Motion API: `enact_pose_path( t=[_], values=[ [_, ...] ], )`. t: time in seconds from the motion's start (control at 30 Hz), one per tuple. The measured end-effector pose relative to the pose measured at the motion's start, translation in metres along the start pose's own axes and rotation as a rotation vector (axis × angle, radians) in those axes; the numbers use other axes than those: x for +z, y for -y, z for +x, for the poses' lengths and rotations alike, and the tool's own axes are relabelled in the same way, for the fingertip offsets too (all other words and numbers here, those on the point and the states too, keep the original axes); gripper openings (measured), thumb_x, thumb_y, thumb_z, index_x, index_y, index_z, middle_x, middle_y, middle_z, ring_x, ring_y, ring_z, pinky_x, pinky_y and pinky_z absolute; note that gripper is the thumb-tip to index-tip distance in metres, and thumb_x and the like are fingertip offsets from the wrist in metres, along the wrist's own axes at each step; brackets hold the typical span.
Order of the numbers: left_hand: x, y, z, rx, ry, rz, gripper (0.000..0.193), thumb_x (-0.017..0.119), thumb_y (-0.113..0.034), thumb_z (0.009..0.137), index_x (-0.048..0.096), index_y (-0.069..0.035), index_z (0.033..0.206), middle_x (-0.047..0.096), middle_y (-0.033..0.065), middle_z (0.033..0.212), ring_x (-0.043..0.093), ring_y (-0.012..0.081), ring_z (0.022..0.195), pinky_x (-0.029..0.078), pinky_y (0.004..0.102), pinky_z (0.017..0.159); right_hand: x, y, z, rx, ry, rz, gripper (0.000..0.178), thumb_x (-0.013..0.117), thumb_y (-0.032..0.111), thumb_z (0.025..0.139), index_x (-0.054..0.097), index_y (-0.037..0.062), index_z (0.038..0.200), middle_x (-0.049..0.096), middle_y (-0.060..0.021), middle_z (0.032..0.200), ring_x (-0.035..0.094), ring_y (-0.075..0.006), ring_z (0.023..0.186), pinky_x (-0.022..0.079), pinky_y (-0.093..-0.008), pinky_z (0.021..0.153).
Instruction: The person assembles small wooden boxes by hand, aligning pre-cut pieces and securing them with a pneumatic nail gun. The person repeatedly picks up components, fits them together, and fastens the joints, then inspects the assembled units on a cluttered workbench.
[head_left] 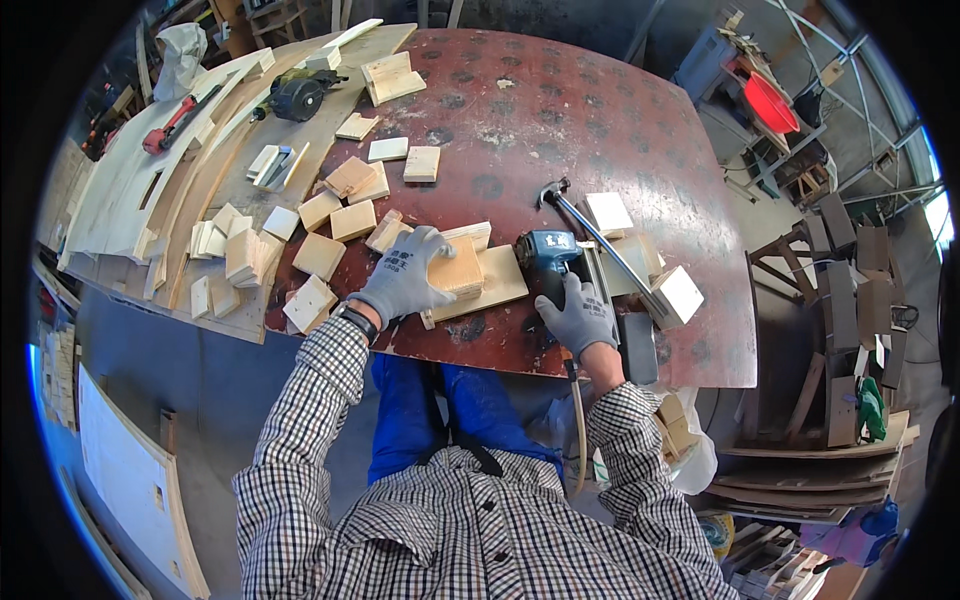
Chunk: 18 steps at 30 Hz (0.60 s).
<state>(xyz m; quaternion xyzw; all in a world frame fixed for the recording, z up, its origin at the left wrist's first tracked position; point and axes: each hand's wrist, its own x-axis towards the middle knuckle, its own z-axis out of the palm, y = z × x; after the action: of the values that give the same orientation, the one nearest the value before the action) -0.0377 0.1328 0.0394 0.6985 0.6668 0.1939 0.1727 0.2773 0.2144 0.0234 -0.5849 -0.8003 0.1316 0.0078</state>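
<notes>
My left hand (405, 272), in a grey work glove, is closed around a small wooden block (456, 275) near the table's front edge. The block rests against a longer flat board (503, 280) lying on the red tabletop. To the right, my gloved right hand (583, 318) is wrapped around the handle of a blue air nail gun (548, 246). An air hose (580, 440) hangs from the gun over the edge. The nail gun's head stands just right of the board, and its lower side is hidden. A hammer (600, 240) with a metal shaft lies beyond my right hand.
Several loose wooden blocks (320, 255) lie left of my left hand. Farther left, a circular saw (296, 95) and a red tool (170, 127) sit on long boards. More blocks (677, 296) stand by the hammer. The red table (600, 110) stretches away ahead.
</notes>
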Motion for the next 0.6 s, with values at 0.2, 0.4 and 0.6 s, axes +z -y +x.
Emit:
enact_pose_path(
  t=[0.2, 0.4, 0.6],
  values=[
    [-0.005, -0.004, 0.0, -0.055, 0.039, -0.027, 0.071, 0.089, -0.043, 0.074, 0.061, -0.015, 0.133, 0.045, 0.0155, 0.154, 0.04, 0.0394, 0.149, 0.038, 0.0478, 0.123, -0.016, 0.043, 0.021, 0.299, 0.194, 0.072, 0.088, 0.078, 0.056, 0.09, 0.043, -0.0016, 0.147, 0.07, -0.0264, 0.132, 0.071, -0.0427, 0.119, 0.054, -0.0502, 0.104],
    [0.008, 0.002, 0.011, -0.025, 0.005, -0.028, 0.07, 0.089, -0.04, 0.073, 0.06, -0.016, 0.131, 0.047, 0.0154, 0.149, 0.045, 0.039, 0.143, 0.039, 0.0464, 0.121, 0.011, 0.026, 0.034, 0.274, 0.055, 0.098, 0.08, 0.074, 0.031, 0.09, 0.039, -0.006, 0.151, 0.07, -0.0289, 0.132, 0.071, -0.0441, 0.118, 0.056, -0.0501, 0.102],
    [-0.004, -0.005, 0.01, -0.052, 0.042, -0.049, 0.068, 0.091, -0.035, 0.07, 0.059, -0.015, 0.126, 0.05, 0.0145, 0.144, 0.048, 0.0387, 0.139, 0.04, 0.0461, 0.119, -0.018, 0.01, 0.05, 0.172, 0.0, 0.314, 0.066, 0.076, 0.032, 0.085, 0.056, -0.0061, 0.134, 0.077, -0.026, 0.112, 0.077, -0.0421, 0.102, 0.059, -0.0478, 0.093]
  ],
)
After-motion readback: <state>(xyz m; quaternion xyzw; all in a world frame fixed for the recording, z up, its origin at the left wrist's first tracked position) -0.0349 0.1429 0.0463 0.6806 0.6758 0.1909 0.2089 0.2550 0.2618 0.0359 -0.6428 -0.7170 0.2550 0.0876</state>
